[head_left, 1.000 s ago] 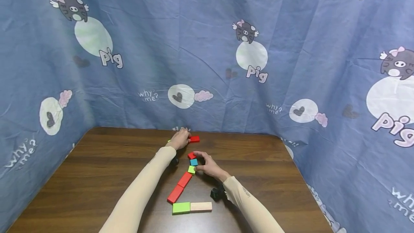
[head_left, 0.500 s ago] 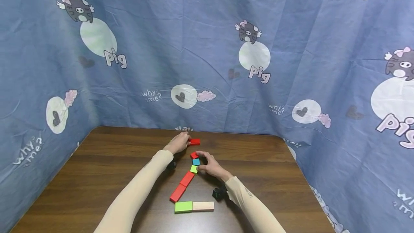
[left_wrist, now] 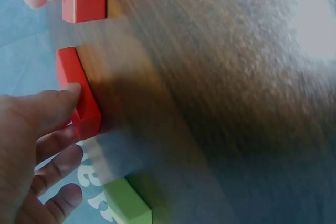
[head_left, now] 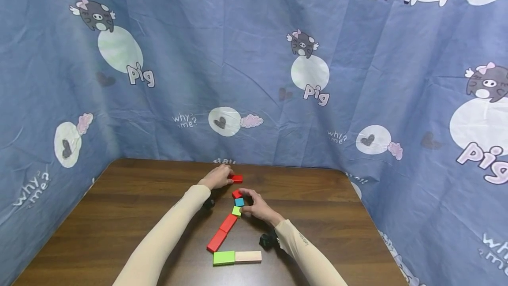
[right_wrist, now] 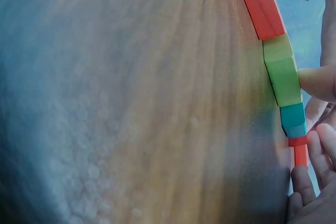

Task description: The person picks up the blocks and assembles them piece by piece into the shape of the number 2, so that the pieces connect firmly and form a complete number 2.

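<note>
My left hand (head_left: pixel 217 176) pinches a red block (left_wrist: pixel 83 98), thumb on its near face and fingers behind. In the head view this red block (head_left: pixel 237 179) lies near the table's back edge. My right hand (head_left: pixel 259 208) curves along a bent row of small blocks. Its thumb touches the light green block (right_wrist: pixel 282 72) from the side, and its fingertips reach the small red block (head_left: pixel 237 193). Between these two sits a blue block (head_left: pixel 239 202). A gap separates the small red block from the pinched one.
Two long red blocks (head_left: pixel 228 223) continue the row towards me. At the front, a green block (head_left: pixel 224 258) lies end to end with a pale wooden block (head_left: pixel 248 257). Another green block (left_wrist: pixel 128 203) lies beyond my left hand. Behind the table (head_left: pixel 309 242) hangs a blue cloth.
The left hand has drawn the red block a little towards me, narrowing the gap to the small red block. The right hand stays in place; the head view has shifted slightly.
</note>
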Tool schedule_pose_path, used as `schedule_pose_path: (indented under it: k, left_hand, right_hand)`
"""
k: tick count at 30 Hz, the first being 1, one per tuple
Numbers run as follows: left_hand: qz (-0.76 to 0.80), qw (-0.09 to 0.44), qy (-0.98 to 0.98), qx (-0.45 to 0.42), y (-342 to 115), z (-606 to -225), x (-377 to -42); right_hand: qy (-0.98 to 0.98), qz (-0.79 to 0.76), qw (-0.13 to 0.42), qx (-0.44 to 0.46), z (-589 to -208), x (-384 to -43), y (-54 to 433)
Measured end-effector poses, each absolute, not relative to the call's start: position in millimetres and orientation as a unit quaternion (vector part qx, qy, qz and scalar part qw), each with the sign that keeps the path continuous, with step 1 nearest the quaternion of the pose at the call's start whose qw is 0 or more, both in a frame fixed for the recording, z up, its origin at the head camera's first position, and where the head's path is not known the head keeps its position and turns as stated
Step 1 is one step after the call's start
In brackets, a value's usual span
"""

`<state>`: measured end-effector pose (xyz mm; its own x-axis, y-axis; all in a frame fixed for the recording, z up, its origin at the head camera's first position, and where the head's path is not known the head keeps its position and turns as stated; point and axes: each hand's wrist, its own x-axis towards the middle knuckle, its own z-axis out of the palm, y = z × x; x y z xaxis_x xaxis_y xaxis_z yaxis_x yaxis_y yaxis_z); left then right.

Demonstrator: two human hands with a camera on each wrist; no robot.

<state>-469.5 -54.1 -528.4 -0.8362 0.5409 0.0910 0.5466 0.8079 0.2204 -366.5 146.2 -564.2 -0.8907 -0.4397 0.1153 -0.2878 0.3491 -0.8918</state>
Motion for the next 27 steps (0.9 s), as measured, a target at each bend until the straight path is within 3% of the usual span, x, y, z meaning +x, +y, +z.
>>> schedule_pose_path:
  k: [7, 14, 27]
  left_hand:
    - [-0.134, -0.001, -0.955, -0.264, -55, -529, -470]
    - [-0.141, -0.013, -0.957, -0.252, -62, -525, -468]
    - [-0.156, -0.025, -0.948, -0.276, -78, -530, -457]
  right_hand:
    - [0.81, -0.536, 0.09, -0.219, -528, -345, 142]
    - [0.826, -0.52, 0.074, -0.204, -565, -369, 144]
    - [0.826, -0.52, 0.08, -0.203, -568, -367, 146]
